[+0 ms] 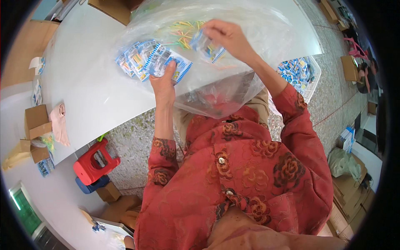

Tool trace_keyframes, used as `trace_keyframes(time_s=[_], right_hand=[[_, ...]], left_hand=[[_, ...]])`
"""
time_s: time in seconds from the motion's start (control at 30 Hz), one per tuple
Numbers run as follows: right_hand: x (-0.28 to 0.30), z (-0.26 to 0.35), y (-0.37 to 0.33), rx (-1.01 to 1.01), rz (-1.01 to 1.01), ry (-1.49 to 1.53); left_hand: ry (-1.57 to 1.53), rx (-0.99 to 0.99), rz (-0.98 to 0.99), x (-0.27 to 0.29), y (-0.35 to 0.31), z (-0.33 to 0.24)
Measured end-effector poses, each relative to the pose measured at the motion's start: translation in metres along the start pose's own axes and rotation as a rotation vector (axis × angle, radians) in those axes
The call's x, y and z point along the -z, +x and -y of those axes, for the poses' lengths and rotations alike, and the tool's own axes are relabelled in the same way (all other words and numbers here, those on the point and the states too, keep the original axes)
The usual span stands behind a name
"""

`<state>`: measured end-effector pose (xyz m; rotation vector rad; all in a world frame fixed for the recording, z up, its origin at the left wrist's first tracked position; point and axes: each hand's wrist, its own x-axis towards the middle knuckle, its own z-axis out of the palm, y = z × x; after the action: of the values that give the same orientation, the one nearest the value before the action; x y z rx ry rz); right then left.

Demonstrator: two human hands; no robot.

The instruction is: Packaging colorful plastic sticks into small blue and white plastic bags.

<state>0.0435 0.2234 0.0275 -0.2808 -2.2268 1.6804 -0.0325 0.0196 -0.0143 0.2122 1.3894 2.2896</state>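
My left hand (163, 83) grips several small blue-and-white packets (138, 58), spread like a fan, its thumb pressing on the nearest one. Thin yellow sticks show through the clear front of some. My right hand (230, 38), farther off and to the right, pinches one clear packet (203, 44) with blue striped edges. Beneath both hands a large clear plastic bag (214, 102) lies over the white table (93, 87) and hangs down over its near edge. Loose thin sticks (183, 29), yellow, green and pinkish, lie on the bag near my right hand.
A white basket (315, 79) full of blue packets stands right of the table. Left are an open cardboard box (36, 121) and a pink cloth (59, 125) at the table's edge, with a red plastic stool (96, 162) below. Another carton (110, 9) sits at the far side.
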Motion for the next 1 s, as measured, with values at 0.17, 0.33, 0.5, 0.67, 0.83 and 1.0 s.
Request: trace_keyframes(time_s=[0.17, 0.33, 0.5, 0.67, 0.83, 1.0], right_hand=[[-0.029, -0.035, 0.015, 0.003, -0.016, 0.045], [-0.095, -0.054, 0.037, 0.018, 0.01, 0.225], [-0.136, -0.048, 0.06, -0.057, 0.097, 0.162], [-0.127, -0.02, 0.052, 0.163, 0.004, -0.027], [-0.095, 0.005, 0.03, 0.233, 0.383, -0.251], [-0.075, 0.011, 0.02, 0.155, 0.35, -0.287]], left_hand=[[0.071, 0.059, -0.149, 0.031, -0.014, -0.016], [0.068, 0.085, -0.22, 0.056, -0.032, -0.02], [0.083, 0.049, -0.182, 0.061, -0.031, -0.025], [0.115, -0.001, -0.2, 0.051, -0.02, -0.026], [0.231, -0.016, -0.121, 0.034, -0.018, -0.015], [0.321, 0.022, -0.054, 0.019, -0.019, -0.013]])
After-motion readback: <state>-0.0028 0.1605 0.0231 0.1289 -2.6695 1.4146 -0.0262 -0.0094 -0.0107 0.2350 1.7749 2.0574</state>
